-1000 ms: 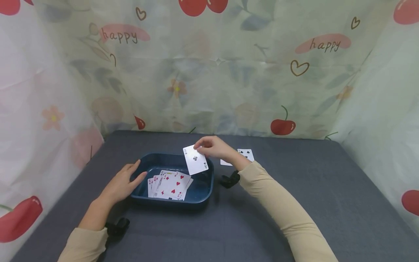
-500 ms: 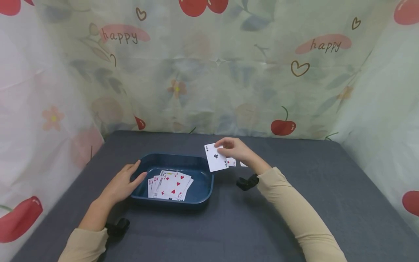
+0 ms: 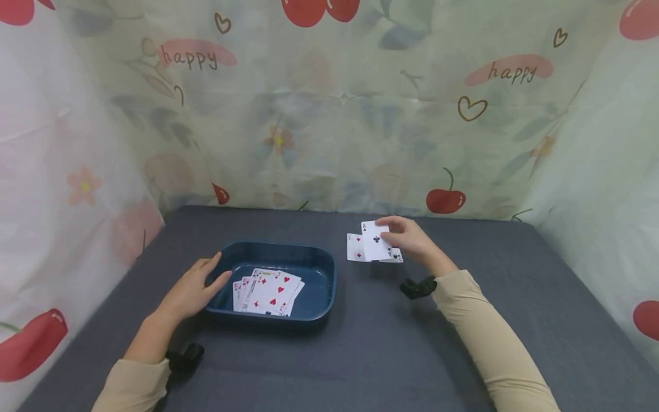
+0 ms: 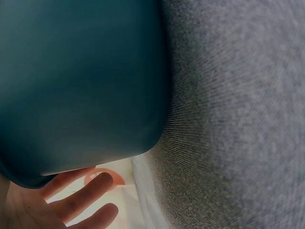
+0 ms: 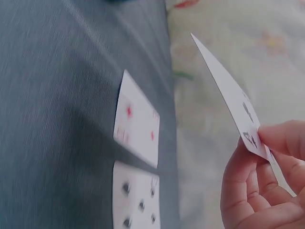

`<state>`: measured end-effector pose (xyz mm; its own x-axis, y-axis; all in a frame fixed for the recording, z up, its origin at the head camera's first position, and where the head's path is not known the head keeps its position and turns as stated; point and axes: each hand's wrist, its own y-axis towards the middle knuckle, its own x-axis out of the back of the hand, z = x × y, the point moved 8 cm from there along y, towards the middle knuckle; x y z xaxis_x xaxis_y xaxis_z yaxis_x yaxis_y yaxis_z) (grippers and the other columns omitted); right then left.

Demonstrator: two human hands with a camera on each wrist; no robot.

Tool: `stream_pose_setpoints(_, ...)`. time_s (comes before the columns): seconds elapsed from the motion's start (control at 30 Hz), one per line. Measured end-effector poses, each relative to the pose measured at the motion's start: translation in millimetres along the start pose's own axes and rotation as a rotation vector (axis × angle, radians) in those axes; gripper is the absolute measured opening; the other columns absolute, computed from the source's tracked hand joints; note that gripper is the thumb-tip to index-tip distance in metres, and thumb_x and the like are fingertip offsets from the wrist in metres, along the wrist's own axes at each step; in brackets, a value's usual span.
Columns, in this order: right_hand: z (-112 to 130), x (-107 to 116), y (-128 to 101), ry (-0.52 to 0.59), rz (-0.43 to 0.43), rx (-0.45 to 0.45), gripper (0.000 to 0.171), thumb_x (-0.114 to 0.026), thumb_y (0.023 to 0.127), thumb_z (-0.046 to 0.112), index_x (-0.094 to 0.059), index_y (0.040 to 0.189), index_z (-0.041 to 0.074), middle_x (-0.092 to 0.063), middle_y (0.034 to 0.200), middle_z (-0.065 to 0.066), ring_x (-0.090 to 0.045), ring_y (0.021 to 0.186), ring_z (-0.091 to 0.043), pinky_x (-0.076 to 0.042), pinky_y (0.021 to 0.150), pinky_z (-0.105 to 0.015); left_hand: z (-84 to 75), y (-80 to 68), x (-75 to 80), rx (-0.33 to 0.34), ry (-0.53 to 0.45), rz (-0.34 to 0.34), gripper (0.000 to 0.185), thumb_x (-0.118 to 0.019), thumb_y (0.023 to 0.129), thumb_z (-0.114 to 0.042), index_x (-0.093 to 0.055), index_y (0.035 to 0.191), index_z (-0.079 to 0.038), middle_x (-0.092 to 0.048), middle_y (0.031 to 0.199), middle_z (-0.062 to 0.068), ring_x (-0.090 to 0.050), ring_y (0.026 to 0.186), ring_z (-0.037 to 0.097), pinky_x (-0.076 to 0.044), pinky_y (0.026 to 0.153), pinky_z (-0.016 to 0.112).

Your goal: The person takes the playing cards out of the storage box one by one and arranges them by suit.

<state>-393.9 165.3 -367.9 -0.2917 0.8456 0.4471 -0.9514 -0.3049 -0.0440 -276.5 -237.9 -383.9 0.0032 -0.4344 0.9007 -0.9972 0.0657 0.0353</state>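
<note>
In the head view my right hand [image 3: 411,239] pinches a playing card [image 3: 373,246], the ace of clubs, between thumb and fingers. The right wrist view shows this card [image 5: 228,93] raised and tilted above the table. Beneath it lie a diamonds card [image 3: 354,249] and a spades card [image 3: 396,257], side by side and face up. My left hand [image 3: 191,287] rests at the left rim of a dark blue tray [image 3: 318,289], thumb over the rim. In the left wrist view its fingers [image 4: 81,198] stretch loosely past the tray's outer wall.
Several playing cards [image 3: 273,292], hearts and diamonds among them, lie in an overlapping pile inside the tray. Dark grey cloth [image 3: 309,372] covers the table. A printed curtain [image 3: 340,154] hangs at the table's back edge and along both sides.
My right hand has carried the ace of clubs from over the tray rightward to above the two table cards. The left hand and the tray have stayed in place.
</note>
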Motion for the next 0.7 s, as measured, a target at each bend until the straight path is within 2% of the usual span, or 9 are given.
stream_pose_setpoints(0.13, -19, 19, -3, -0.007, -0.063, -0.065, 0.042, -0.052, 0.093, 0.012, -0.046, 0.134, 0.003, -0.043, 0.140, -0.021, -0.046, 0.112, -0.026, -0.046, 0.085, -0.030, 0.6, 0.3, 0.1, -0.003, -0.001, -0.001, 0.073, -0.041, 0.096, -0.049, -0.022, 0.146, 0.000, -0.030, 0.143, 0.031, -0.034, 0.128, 0.049, -0.030, 0.102, 0.066)
stream_pose_setpoints(0.2, -28, 28, -5, -0.018, -0.099, -0.090, 0.043, -0.051, 0.093, 0.011, -0.045, 0.135, 0.002, -0.040, 0.141, -0.023, -0.044, 0.115, -0.028, -0.044, 0.087, -0.031, 0.8, 0.2, 0.0, -0.002, -0.001, 0.000, 0.075, -0.040, 0.095, -0.051, -0.022, 0.147, 0.000, -0.030, 0.143, 0.031, -0.034, 0.129, 0.049, -0.030, 0.102, 0.066)
stream_pose_setpoints(0.3, -41, 41, -7, -0.027, -0.136, -0.119, 0.044, -0.049, 0.093, 0.009, -0.043, 0.136, 0.001, -0.035, 0.144, -0.026, -0.038, 0.126, -0.033, -0.042, 0.096, -0.038, 1.2, 0.1, -0.1, 0.002, -0.003, 0.000, 0.075, -0.040, 0.095, -0.052, -0.022, 0.147, 0.000, -0.030, 0.144, 0.031, -0.034, 0.129, 0.049, -0.030, 0.103, 0.066)
stream_pose_setpoints(0.43, -60, 54, -8, -0.033, -0.183, -0.160, 0.044, -0.047, 0.093, 0.007, -0.042, 0.136, -0.001, -0.033, 0.145, -0.028, -0.034, 0.131, -0.036, -0.038, 0.101, -0.044, 1.2, -0.1, -0.2, 0.002, -0.004, 0.001, 0.075, -0.040, 0.095, -0.052, -0.022, 0.147, 0.000, -0.030, 0.144, 0.031, -0.034, 0.129, 0.049, -0.030, 0.103, 0.066)
stream_pose_setpoints(0.57, -74, 64, -7, -0.044, -0.216, -0.203, 0.045, -0.045, 0.092, 0.007, -0.041, 0.136, -0.002, -0.035, 0.143, -0.029, -0.037, 0.129, -0.037, -0.039, 0.101, -0.045, 1.1, -0.2, -0.1, -0.001, -0.003, 0.002, 0.077, -0.038, 0.095, -0.054, -0.022, 0.147, 0.000, -0.030, 0.144, 0.031, -0.034, 0.129, 0.049, -0.030, 0.103, 0.066)
stream_pose_setpoints(0.7, -86, 72, -8, -0.062, -0.237, -0.246, 0.045, -0.044, 0.093, 0.008, -0.041, 0.137, -0.001, -0.032, 0.146, -0.028, -0.032, 0.134, -0.040, -0.034, 0.108, -0.051, 1.1, 0.0, -0.2, 0.000, -0.003, 0.004, 0.076, -0.039, 0.095, -0.052, -0.022, 0.147, 0.000, -0.030, 0.144, 0.031, -0.033, 0.129, 0.049, -0.030, 0.102, 0.066)
